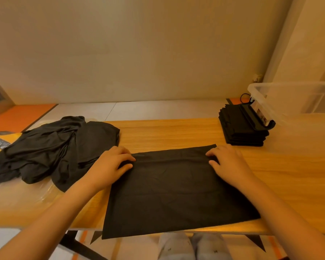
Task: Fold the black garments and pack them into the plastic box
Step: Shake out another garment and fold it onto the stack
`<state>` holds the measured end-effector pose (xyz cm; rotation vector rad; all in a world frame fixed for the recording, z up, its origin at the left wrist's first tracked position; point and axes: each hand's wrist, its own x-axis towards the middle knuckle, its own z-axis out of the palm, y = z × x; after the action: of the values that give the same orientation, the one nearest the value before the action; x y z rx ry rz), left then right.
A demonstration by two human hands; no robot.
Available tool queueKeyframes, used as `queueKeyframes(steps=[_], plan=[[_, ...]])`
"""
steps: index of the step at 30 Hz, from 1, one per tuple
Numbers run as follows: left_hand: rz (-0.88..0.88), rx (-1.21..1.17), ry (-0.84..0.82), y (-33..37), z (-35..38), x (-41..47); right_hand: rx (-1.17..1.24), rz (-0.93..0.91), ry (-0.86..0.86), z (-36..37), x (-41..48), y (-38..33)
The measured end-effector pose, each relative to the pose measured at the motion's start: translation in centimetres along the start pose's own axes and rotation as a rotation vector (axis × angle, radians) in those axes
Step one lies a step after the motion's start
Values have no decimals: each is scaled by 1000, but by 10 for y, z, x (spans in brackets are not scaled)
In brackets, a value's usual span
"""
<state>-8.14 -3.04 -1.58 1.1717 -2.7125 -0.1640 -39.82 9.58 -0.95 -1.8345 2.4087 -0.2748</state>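
Down low, two light shoes (pixel 193 246) peek out under the wooden table (pixel 176 132). On the table lies a flat black garment (pixel 176 194), smooth and wide, and its near edge hangs a little over the table's front. The left hand (pixel 113 164) pinches the garment's far left corner with bent fingers. The right hand (pixel 227 160) grips the far right corner the same way (both hands hold cloth, nothing else). Off to the left sits a messy pile of black clothes (pixel 54 147), not folded. Farther back on the right is a neat stack of folded black clothes (pixel 240 130). A black holder (pixel 257 117) leans on it. Just beside it stands the clear plastic box (pixel 289 98).
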Motion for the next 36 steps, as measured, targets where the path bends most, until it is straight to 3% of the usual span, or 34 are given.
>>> queueKeyframes(steps=[8,12,18,21,28,36], plan=[[-182,-165,-49,3,4,0,75,-72,-85,-7,15,12],[-97,-145,-14,7,1,-7,145,-154,-14,-7,8,13],[167,3,190,18,-1,-40,167,-335,216,1,-18,29],[238,47,224,20,1,-54,146,-435,235,10,-32,37],[236,15,168,20,4,-68,245,-448,282,17,-44,44],[172,-91,81,26,2,-81,189,-475,296,16,-55,50]])
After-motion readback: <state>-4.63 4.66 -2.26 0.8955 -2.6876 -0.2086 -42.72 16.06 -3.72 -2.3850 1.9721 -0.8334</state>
